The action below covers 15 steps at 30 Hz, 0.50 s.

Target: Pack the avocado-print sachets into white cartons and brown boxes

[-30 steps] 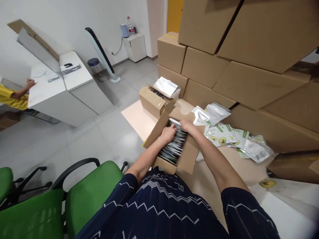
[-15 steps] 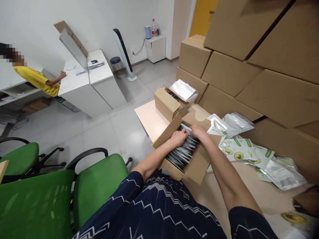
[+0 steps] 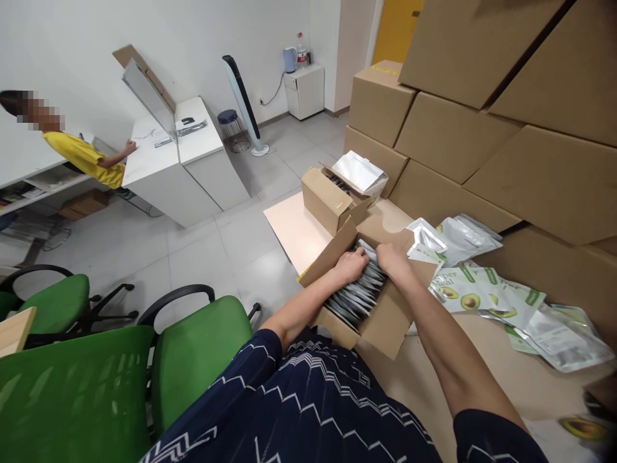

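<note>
A cardboard box stands with its flaps spread, tilted in my view, and is tightly filled with a row of thin silvery packets. Over the far part of that row, my left hand curls its fingers closed on a packet's top edge. Beside it, my right hand reaches in from the other side, its fingers bent down and closed at the last packets; the fingertips are partly hidden. Several avocado-printed pouches and a silver pouch lie to the right of the box.
Behind the box stands another open carton beside a white box on the table. Large cartons are stacked on the right. Green chairs stand at my left. A person in yellow sits at a white desk.
My view has turned slightly, so the scene sits a little further right. Both hands stay at the far end of the packet row, with little change in their grip.
</note>
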Available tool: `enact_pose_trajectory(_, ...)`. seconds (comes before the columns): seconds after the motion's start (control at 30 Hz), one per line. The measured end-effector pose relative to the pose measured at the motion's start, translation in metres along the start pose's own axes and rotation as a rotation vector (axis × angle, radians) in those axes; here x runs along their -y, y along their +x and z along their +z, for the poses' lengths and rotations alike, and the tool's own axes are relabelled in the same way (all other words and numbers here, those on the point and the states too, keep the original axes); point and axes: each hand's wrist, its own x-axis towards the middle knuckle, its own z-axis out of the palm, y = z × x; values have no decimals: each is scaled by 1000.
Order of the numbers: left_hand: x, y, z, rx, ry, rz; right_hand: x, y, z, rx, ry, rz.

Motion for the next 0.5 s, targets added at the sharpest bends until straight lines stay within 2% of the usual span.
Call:
enact_pose_trajectory(0.1, -2, -4, -3, -10, 1, -5, -3, -2, -3, 48, -41, 6)
enact_pose_trajectory(0.17, -3, -15, -7, -47, 0, -4, -12, -5, -11, 52, 39, -50)
enact_pose_trajectory(0.2, -5, -25, -9, -85, -7, 5, -19, -7, -16, -7, 110, -63)
enact_pose_trajectory(0.27, -10, -49, -13, -194, -46, 43, -36, -12, -26, -252, 261, 9)
enact_pose_trajectory(0.33, -18, -79, -14, -252, -112, 80, -54, -14, -32, -536, 375, 184)
enact_pose_trajectory(0.37, -24, -94, -12, -235, -141, 93, -62, -15, -32, -610, 426, 274)
enact_pose_trajectory(0.43, -35, -119, -5, -175, -150, 98, -74, -13, -29, -583, 564, 388)
enact_pose_trajectory(0.5, -46, -136, 6, -122, -100, 99, -83, -10, -22, -410, 806, 379)
